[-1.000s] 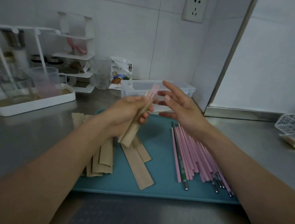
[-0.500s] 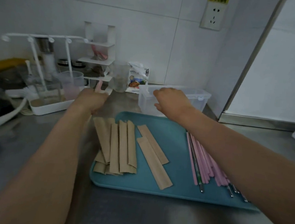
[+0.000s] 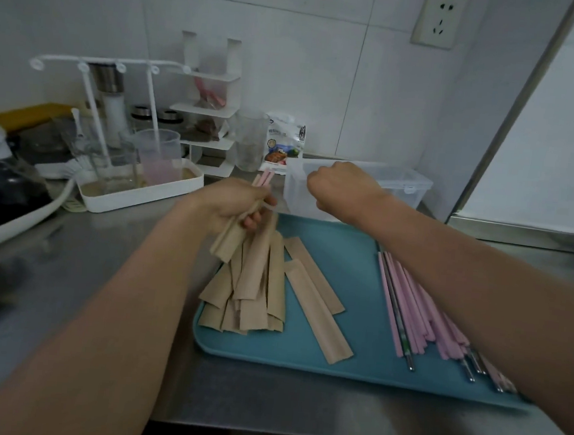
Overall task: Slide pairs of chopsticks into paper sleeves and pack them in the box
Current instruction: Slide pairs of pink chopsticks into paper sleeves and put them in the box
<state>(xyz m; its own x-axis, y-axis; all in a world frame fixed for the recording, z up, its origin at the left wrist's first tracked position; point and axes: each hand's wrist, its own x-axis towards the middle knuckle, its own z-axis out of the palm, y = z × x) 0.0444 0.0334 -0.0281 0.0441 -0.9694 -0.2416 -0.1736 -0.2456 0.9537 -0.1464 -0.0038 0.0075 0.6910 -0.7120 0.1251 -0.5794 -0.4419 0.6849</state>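
My left hand (image 3: pixel 235 206) grips a pair of pink chopsticks in a brown paper sleeve (image 3: pixel 228 242), held tilted above the teal tray's (image 3: pixel 353 363) far left corner. The pink tips (image 3: pixel 263 178) stick out past my fingers. My right hand (image 3: pixel 342 190) curls its fingers over the near left end of the clear plastic box (image 3: pixel 408 185), which stands just behind the tray. Its fingertips are hidden. Several empty sleeves (image 3: pixel 256 290) lie fanned on the tray's left half. Loose pink chopsticks (image 3: pixel 419 306) with metal tips lie on its right half, partly under my right forearm.
A white drain tray (image 3: pixel 143 194) with plastic cups and a white rack stands at the back left. A snack pouch (image 3: pixel 284 145) and a small shelf are against the tiled wall. A dark appliance (image 3: pixel 0 181) sits far left. The steel counter's edge runs along the bottom.
My left hand brought the sleeved pair back from the left toward the tray's corner. My right hand moved from in front of me to the box and curled over its left end.
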